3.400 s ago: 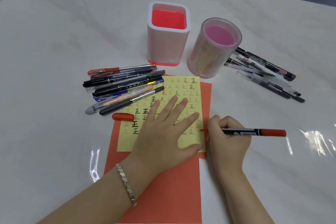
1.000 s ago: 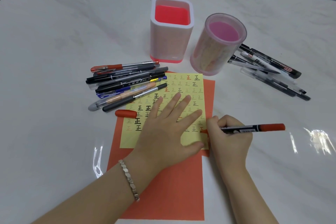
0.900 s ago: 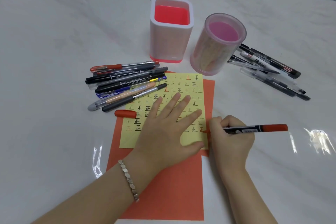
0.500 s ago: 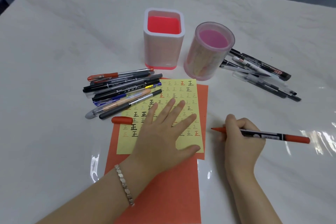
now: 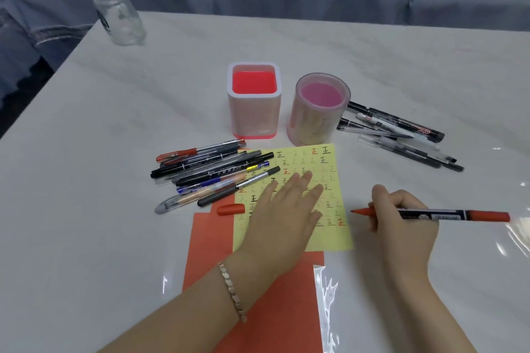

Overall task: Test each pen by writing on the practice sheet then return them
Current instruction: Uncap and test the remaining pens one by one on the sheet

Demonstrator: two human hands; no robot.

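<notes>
While the left hand [image 5: 286,209] lies flat, fingers spread, on the one yellow practice sheet [image 5: 335,241], the right hand [image 5: 401,223] at its 3 o'clock pinches a single red pen [image 5: 459,214], its bare tip pointing to 9 o'clock just off the sheet's edge. The sheet rests on one orange paper [image 5: 275,309] on the bench [image 5: 114,238], with one red cap [image 5: 231,209] at 9 o'clock, two cups, one square [image 5: 253,117] and one round [image 5: 318,123], at 12, and one glass jar [image 5: 119,17] far off at 11. Two heaps of pens, one at 10 [image 5: 212,175] and one at 2 [image 5: 401,135], overlap too much to count.
</notes>
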